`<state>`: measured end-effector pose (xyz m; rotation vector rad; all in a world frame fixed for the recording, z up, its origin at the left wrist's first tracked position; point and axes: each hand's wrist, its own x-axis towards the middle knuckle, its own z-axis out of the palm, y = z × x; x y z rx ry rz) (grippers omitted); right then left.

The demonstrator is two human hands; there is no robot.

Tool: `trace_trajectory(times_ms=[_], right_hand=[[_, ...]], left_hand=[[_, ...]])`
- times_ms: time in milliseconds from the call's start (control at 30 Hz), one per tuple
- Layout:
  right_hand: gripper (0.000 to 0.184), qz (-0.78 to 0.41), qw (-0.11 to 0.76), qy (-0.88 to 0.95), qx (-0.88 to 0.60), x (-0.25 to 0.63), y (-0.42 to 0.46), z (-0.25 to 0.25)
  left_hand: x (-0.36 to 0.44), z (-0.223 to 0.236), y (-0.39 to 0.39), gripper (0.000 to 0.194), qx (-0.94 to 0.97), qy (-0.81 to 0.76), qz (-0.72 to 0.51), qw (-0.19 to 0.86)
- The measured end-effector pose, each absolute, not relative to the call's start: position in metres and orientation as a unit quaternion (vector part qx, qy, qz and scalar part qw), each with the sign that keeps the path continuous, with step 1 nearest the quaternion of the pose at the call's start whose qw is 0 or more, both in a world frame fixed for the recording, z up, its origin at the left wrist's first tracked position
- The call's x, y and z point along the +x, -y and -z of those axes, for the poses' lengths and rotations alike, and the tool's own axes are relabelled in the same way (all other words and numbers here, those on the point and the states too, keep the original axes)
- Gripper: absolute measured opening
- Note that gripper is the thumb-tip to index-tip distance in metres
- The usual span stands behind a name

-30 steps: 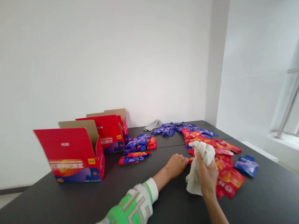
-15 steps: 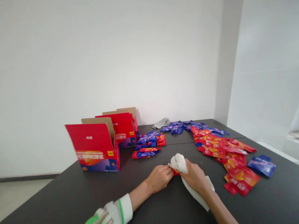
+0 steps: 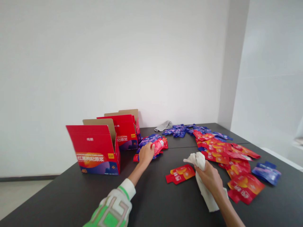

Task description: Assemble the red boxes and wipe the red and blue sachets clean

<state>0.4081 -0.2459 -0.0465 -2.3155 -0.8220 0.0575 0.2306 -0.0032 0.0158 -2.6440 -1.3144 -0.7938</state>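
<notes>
My left hand (image 3: 146, 154) reaches over a mixed pile of red and blue sachets (image 3: 148, 142) and grips a red sachet (image 3: 158, 146), whose lower end is hidden in my fingers. My right hand (image 3: 209, 178) clutches a crumpled white cloth (image 3: 203, 179), which hangs below it and bunches above it. A single red sachet (image 3: 180, 174) lies flat on the table just left of that cloth, not touching either hand. To the right of my right hand spreads a loose layer of red sachets (image 3: 219, 151).
Two open red cardboard boxes (image 3: 94, 148) (image 3: 121, 130) stand at the table's left. Blue sachets (image 3: 266, 172) lie at the right, and more (image 3: 180, 130) lie at the back beside a grey cloth (image 3: 163, 126). The dark table (image 3: 151, 195) has its edge at lower left.
My left hand has moved away from the cloth to the left pile, now gripping a red sachet. My right hand has moved right with the cloth. A red sachet now lies flat on the table.
</notes>
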Motion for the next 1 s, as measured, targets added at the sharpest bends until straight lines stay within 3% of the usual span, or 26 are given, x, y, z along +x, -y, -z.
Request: trace_trajectory(times_ms=[200, 400, 500, 700, 867, 933, 1000], right_hand=[[0.042, -0.023, 0.397, 0.288, -0.871, 0.398, 0.246, 0.032], [0.049, 0.168, 0.697, 0.115, -0.688, 0.401, 0.269, 0.009], [0.055, 0.269, 0.771, -0.027, -0.576, 0.417, 0.305, 0.010], [0.057, 0.369, 0.773, -0.204, -0.475, 0.456, 0.382, 0.040], [0.061, 0.312, 0.768, -0.202, -0.521, 0.467, 0.388, 0.057], [0.061, 0.299, 0.774, -0.195, -0.522, 0.467, 0.384, 0.060], [0.062, 0.291, 0.775, -0.184, -0.529, 0.467, 0.382, 0.061]], left_hand=[[0.246, -0.005, 0.008, 0.047, -0.873, 0.370, 0.314, 0.050], [0.300, 0.011, 0.095, 0.053, -0.959, 0.070, 0.257, -0.098], [0.337, 0.010, 0.135, 0.057, -0.973, -0.022, 0.192, -0.128], [0.439, 0.012, 0.200, 0.062, -0.984, -0.096, 0.116, -0.096], [0.516, 0.032, 0.265, 0.079, -0.983, -0.103, 0.124, -0.085], [0.534, 0.042, 0.288, 0.076, -0.983, -0.094, 0.134, -0.081], [0.544, 0.049, 0.303, 0.061, -0.982, -0.082, 0.150, -0.078]])
